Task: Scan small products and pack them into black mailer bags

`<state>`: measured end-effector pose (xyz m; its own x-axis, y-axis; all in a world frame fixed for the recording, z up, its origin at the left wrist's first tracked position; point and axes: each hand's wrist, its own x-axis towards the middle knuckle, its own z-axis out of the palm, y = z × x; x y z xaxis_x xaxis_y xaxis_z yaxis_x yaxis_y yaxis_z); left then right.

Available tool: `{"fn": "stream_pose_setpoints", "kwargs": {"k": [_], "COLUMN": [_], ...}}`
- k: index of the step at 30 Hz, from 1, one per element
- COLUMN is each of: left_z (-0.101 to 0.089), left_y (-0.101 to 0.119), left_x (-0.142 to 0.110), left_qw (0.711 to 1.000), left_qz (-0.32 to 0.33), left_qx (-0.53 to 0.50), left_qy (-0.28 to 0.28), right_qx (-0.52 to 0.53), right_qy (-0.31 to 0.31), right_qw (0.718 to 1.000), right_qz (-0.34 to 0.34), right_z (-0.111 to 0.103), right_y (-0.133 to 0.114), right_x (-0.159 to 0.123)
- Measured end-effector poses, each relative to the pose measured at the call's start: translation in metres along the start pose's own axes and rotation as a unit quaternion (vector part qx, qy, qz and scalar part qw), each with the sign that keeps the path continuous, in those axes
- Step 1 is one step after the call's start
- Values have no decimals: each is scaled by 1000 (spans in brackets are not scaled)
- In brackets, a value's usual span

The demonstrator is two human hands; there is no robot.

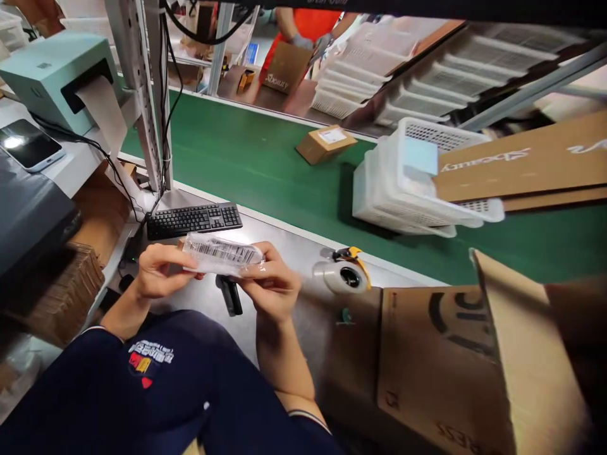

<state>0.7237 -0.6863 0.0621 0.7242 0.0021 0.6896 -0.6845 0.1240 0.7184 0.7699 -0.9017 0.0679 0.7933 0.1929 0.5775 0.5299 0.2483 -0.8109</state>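
Both my hands hold a small clear plastic packet with a barcode label (222, 254) above the grey worktop (284, 246). My left hand (159, 270) pinches its left end and my right hand (270, 281) grips its right end, fingers curled. Under the packet lies a black handheld scanner (230, 296). A tape dispenser with a yellow handle (344, 272) sits just right of my right hand. An open cardboard box (474, 354) stands at the lower right.
A black keyboard (193, 219) lies behind my hands. A label printer (57, 76) and a phone (29, 145) sit at the left. On the green conveyor (246, 158) are a small sealed carton (325, 143) and stacked white baskets (417, 183). Another person in orange (303, 28) works across the belt.
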Motion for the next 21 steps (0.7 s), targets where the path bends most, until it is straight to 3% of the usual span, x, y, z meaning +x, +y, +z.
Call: {"fn": "stream_pose_setpoints", "kwargs": {"k": [6, 10, 16, 21], "left_z": [-4, 7, 14, 13], "left_y": [-2, -4, -6, -13], "left_x": [-3, 3, 10, 13], "left_qw": [996, 997, 994, 987], "left_qz": [-51, -42, -45, -18], "left_qx": [62, 60, 96, 161], "left_qy": [-44, -26, -10, 3], "right_qx": [-9, 2, 19, 95], "right_qy": [-14, -31, -33, -31], "right_qw": [999, 999, 999, 994], "right_qz": [-35, -44, -12, 42], "right_z": [-3, -4, -6, -11], "right_y": [-3, -1, 10, 22], "right_x": [4, 6, 5, 6]}}
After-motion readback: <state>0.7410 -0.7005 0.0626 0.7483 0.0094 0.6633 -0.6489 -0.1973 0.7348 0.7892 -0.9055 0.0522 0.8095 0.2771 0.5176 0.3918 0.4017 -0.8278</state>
